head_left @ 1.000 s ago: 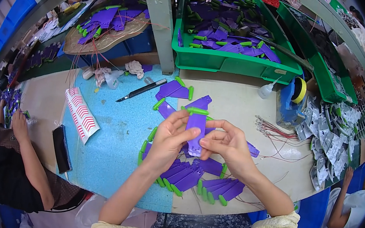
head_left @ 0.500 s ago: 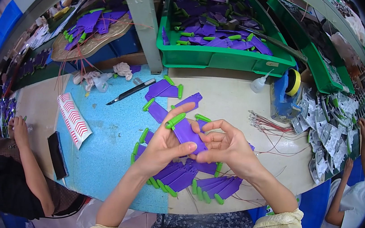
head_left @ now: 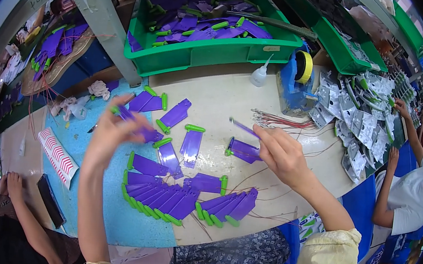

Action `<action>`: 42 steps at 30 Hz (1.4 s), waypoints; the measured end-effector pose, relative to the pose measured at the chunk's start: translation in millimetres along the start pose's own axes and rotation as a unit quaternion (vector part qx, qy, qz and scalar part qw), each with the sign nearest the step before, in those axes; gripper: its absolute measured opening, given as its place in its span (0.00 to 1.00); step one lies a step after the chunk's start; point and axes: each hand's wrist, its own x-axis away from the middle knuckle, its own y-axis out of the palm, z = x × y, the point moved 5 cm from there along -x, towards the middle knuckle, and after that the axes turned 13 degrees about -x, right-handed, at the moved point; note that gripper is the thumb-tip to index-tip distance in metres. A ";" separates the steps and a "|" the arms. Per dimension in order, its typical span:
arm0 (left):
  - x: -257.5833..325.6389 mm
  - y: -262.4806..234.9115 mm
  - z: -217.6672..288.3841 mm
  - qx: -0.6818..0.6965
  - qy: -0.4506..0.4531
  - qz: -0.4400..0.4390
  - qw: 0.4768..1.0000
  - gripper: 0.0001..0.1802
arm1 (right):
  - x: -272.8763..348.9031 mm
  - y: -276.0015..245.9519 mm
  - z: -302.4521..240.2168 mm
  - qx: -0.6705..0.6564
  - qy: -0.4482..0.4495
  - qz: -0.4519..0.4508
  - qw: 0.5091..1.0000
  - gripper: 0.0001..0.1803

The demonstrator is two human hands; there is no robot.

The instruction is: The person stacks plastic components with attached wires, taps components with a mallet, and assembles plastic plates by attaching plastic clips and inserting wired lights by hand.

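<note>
Pinching one purple piece [head_left: 149,135] each in left hand [head_left: 113,130] and right hand [head_left: 284,156], we're hovering over the counter [head_left: 215,95]; fanned pieces [head_left: 178,201] are lying near its front edge, loose pieces [head_left: 201,36] filling the back-edge tray [head_left: 215,57].

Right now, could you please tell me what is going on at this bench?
The left hand holds a green-ended purple piece, blurred. The right hand holds a slim purple piece, seen nearly edge-on. More purple pieces lie on the table, some fanned out; a green bin beyond holds many more.
</note>
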 end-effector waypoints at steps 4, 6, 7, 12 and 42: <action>-20.0 -21.2 -19.2 -0.096 0.010 0.178 0.979 0.55 | 32.3 1.0 11.3 -0.049 0.021 -0.085 0.995 0.32; 3.2 12.5 -6.4 -0.289 0.063 0.221 0.929 0.43 | 40.1 2.5 13.6 -0.019 0.017 -0.095 0.995 0.32; 15.8 35.9 2.4 -0.350 0.144 0.205 0.903 0.36 | 42.3 3.0 15.3 -0.018 0.019 -0.095 0.995 0.32; 51.8 144.5 13.8 -0.374 0.286 -0.014 0.882 0.30 | 45.3 13.5 21.5 -0.025 -0.001 -0.098 0.995 0.33; 83.9 177.8 18.4 -0.134 0.271 0.096 0.948 0.09 | 32.0 2.4 -29.1 -0.286 0.290 0.079 0.910 0.15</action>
